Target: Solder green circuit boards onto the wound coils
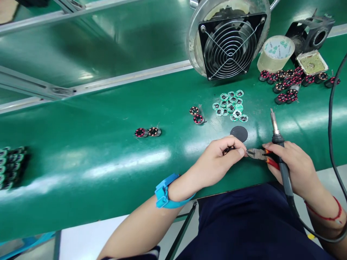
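Observation:
My left hand (pixel 221 160) is closed around a small motor stator (pixel 228 150) with copper windings, mostly hidden by the fingers. Red-handled cutting pliers (pixel 257 154) are in my right hand (pixel 296 168), their jaws up against my left fingertips. The same hand also keeps a soldering iron (pixel 284 173) with its tip pointing away from me. Just beyond my left hand lies a black round pad (pixel 239 134). Past it is a loose heap of small round green circuit boards (pixel 230 106). Two stators (pixel 198 119) stand left of the boards, and another pair (pixel 154 131) is farther left.
A fan with a wire guard (pixel 230 54) stands at the back. To its right are a tape roll (pixel 273 54), a soldering iron stand (pixel 311 32), a sponge tray (pixel 312 63) and several stators (pixel 287 85). A cable (pixel 331 119) hangs at right. Stacked parts (pixel 12 166) sit far left.

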`<move>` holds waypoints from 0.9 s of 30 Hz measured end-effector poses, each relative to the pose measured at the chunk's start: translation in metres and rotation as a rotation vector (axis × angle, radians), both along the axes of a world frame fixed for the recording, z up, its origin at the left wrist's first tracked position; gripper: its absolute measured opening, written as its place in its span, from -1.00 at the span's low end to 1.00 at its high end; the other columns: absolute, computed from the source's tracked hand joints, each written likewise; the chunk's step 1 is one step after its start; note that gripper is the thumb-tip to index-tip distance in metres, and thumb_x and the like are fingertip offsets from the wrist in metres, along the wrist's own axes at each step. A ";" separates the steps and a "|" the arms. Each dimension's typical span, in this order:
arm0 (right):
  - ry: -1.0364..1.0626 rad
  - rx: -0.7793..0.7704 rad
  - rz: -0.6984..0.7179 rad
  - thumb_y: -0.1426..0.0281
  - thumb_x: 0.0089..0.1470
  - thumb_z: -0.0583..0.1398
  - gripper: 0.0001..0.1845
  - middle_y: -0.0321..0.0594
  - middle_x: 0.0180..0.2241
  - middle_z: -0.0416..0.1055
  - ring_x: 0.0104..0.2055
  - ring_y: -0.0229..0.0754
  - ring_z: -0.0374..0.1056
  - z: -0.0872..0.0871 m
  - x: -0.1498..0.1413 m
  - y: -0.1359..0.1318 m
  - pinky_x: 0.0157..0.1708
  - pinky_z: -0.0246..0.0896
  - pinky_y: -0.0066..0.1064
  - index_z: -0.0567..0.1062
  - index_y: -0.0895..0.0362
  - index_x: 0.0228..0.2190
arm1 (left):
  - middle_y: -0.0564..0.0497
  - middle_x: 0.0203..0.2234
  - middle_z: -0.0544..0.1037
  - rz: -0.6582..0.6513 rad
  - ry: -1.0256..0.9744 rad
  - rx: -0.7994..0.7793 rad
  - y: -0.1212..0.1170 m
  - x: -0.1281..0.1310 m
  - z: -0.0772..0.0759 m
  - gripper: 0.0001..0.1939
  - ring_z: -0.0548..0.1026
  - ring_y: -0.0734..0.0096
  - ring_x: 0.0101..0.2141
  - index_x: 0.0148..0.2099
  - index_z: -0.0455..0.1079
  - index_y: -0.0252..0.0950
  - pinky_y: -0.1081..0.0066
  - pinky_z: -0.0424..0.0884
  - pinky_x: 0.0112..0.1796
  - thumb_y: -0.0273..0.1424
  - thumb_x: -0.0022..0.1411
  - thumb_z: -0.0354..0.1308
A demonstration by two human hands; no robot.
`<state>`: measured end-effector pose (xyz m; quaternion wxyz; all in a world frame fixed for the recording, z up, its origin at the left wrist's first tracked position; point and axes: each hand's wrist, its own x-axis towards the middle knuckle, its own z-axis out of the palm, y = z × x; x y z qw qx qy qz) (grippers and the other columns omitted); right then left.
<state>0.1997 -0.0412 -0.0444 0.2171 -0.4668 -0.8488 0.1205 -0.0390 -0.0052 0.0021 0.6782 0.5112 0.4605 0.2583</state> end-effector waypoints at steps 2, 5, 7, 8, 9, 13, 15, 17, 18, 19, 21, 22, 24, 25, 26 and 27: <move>-0.002 0.004 0.007 0.45 0.12 0.21 -0.65 -0.07 -0.23 0.49 -0.21 0.00 0.42 0.000 0.001 0.000 -0.29 0.27 -0.23 0.37 0.15 -0.03 | 0.10 -0.47 0.36 -0.003 0.009 0.003 0.000 0.000 0.000 -0.84 0.23 0.56 -0.47 -0.40 0.35 -0.33 0.47 0.19 -0.39 -0.43 0.24 0.06; -0.012 0.004 0.013 0.45 0.12 0.21 -0.65 -0.09 -0.24 0.49 -0.23 -0.02 0.42 -0.001 0.002 0.000 -0.30 0.26 -0.25 0.38 0.14 -0.03 | 0.10 -0.47 0.35 -0.007 0.020 0.024 -0.001 0.001 -0.001 -0.84 0.24 0.56 -0.47 -0.40 0.35 -0.33 0.47 0.19 -0.38 -0.44 0.24 0.06; -0.011 0.004 0.013 0.44 0.13 0.20 -0.67 -0.12 -0.27 0.49 -0.27 -0.05 0.41 -0.001 0.002 0.000 -0.31 0.26 -0.26 0.39 0.14 -0.04 | 0.11 -0.47 0.34 -0.005 0.024 0.046 -0.001 0.000 -0.001 -0.85 0.24 0.57 -0.46 -0.39 0.35 -0.34 0.46 0.19 -0.37 -0.45 0.24 0.06; -0.004 0.005 0.013 0.44 0.13 0.20 -0.68 -0.13 -0.29 0.49 -0.29 -0.07 0.40 -0.001 0.002 0.000 -0.32 0.26 -0.28 0.39 0.14 -0.05 | 0.11 -0.46 0.34 -0.003 0.023 0.055 -0.002 0.000 -0.001 -0.85 0.24 0.57 -0.46 -0.39 0.35 -0.34 0.46 0.19 -0.36 -0.46 0.25 0.06; 0.003 0.005 0.013 0.44 0.13 0.20 -0.69 -0.14 -0.30 0.49 -0.30 -0.08 0.39 -0.001 0.002 0.000 -0.33 0.26 -0.29 0.40 0.14 -0.06 | 0.11 -0.46 0.33 -0.003 0.020 0.061 -0.002 0.000 -0.002 -0.85 0.24 0.57 -0.46 -0.39 0.35 -0.34 0.46 0.19 -0.36 -0.46 0.25 0.06; 0.022 0.002 0.022 0.45 0.13 0.21 -0.70 -0.14 -0.30 0.49 -0.32 -0.11 0.39 0.000 0.002 0.001 -0.33 0.26 -0.30 0.40 0.15 -0.07 | 0.11 -0.46 0.34 -0.004 0.009 0.058 -0.001 -0.001 -0.002 -0.84 0.25 0.57 -0.45 -0.37 0.36 -0.34 0.45 0.20 -0.36 -0.45 0.27 0.05; 0.020 0.000 0.024 0.45 0.12 0.21 -0.70 -0.15 -0.30 0.49 -0.32 -0.12 0.39 0.000 0.002 0.001 -0.32 0.27 -0.30 0.40 0.15 -0.07 | 0.11 -0.46 0.34 -0.007 0.007 0.062 0.000 0.000 -0.002 -0.84 0.26 0.56 -0.45 -0.37 0.36 -0.34 0.45 0.20 -0.36 -0.45 0.27 0.04; 0.017 0.001 0.026 0.45 0.12 0.21 -0.70 -0.16 -0.32 0.48 -0.32 -0.12 0.38 0.000 0.002 0.001 -0.32 0.27 -0.31 0.40 0.15 -0.07 | 0.10 -0.46 0.34 -0.014 0.008 0.075 0.000 0.000 -0.002 -0.84 0.26 0.56 -0.45 -0.38 0.36 -0.33 0.44 0.21 -0.36 -0.46 0.26 0.04; 0.019 0.005 0.026 0.45 0.12 0.21 -0.70 -0.17 -0.33 0.48 -0.33 -0.13 0.38 0.000 0.002 0.002 -0.32 0.27 -0.32 0.40 0.15 -0.07 | 0.10 -0.46 0.34 -0.017 0.009 0.081 0.000 0.000 -0.002 -0.84 0.26 0.56 -0.45 -0.38 0.36 -0.33 0.44 0.21 -0.36 -0.46 0.26 0.04; 0.025 0.011 0.024 0.46 0.12 0.21 -0.70 -0.17 -0.33 0.48 -0.34 -0.15 0.37 0.001 0.002 0.002 -0.32 0.27 -0.33 0.40 0.15 -0.08 | 0.09 -0.46 0.35 -0.022 0.012 0.087 -0.001 0.000 -0.001 -0.84 0.26 0.55 -0.45 -0.37 0.36 -0.33 0.44 0.21 -0.36 -0.46 0.27 0.03; 0.041 0.029 0.009 0.48 0.11 0.21 -0.70 -0.18 -0.34 0.47 -0.36 -0.17 0.35 0.000 0.003 0.003 -0.32 0.27 -0.34 0.40 0.15 -0.08 | 0.08 -0.44 0.36 -0.025 0.036 0.101 0.000 -0.002 -0.001 -0.85 0.27 0.53 -0.43 -0.32 0.38 -0.33 0.44 0.22 -0.36 -0.44 0.27 0.02; 0.043 0.038 -0.002 0.48 0.10 0.21 -0.70 -0.17 -0.34 0.47 -0.36 -0.16 0.35 -0.001 0.004 0.004 -0.32 0.27 -0.34 0.40 0.15 -0.08 | 0.07 -0.40 0.37 -0.024 0.059 0.114 0.000 -0.004 -0.002 -0.87 0.28 0.52 -0.41 -0.27 0.39 -0.32 0.43 0.24 -0.35 -0.43 0.27 0.02; 0.032 0.050 -0.023 0.47 0.09 0.22 -0.68 -0.14 -0.32 0.48 -0.34 -0.13 0.35 -0.004 0.007 0.007 -0.32 0.26 -0.31 0.40 0.15 -0.07 | 0.04 -0.32 0.39 -0.022 0.120 0.163 0.003 -0.012 -0.004 -0.82 0.32 0.48 -0.35 -0.11 0.36 -0.29 0.42 0.28 -0.30 -0.47 0.24 0.03; 0.019 0.053 -0.028 0.46 0.09 0.22 -0.67 -0.13 -0.31 0.48 -0.32 -0.11 0.35 -0.006 0.009 0.008 -0.32 0.25 -0.29 0.40 0.16 -0.06 | 0.03 -0.27 0.40 -0.021 0.154 0.200 0.005 -0.017 -0.006 -0.75 0.34 0.46 -0.31 -0.03 0.32 -0.27 0.41 0.30 -0.26 -0.49 0.23 0.02; 0.005 0.056 -0.028 0.44 0.09 0.22 -0.66 -0.12 -0.30 0.48 -0.32 -0.09 0.35 -0.008 0.012 0.009 -0.33 0.24 -0.28 0.40 0.15 -0.06 | 0.01 -0.22 0.41 -0.020 0.194 0.245 0.007 -0.022 -0.009 -0.69 0.37 0.44 -0.27 0.02 0.26 -0.24 0.39 0.32 -0.23 -0.52 0.23 0.00; -0.008 0.060 -0.024 0.43 0.09 0.23 -0.66 -0.11 -0.30 0.48 -0.33 -0.09 0.33 -0.010 0.014 0.010 -0.33 0.23 -0.27 0.40 0.15 -0.06 | 0.00 -0.19 0.42 -0.022 0.247 0.293 0.010 -0.027 -0.011 -0.67 0.39 0.43 -0.24 0.04 0.22 -0.24 0.37 0.34 -0.20 -0.54 0.23 -0.01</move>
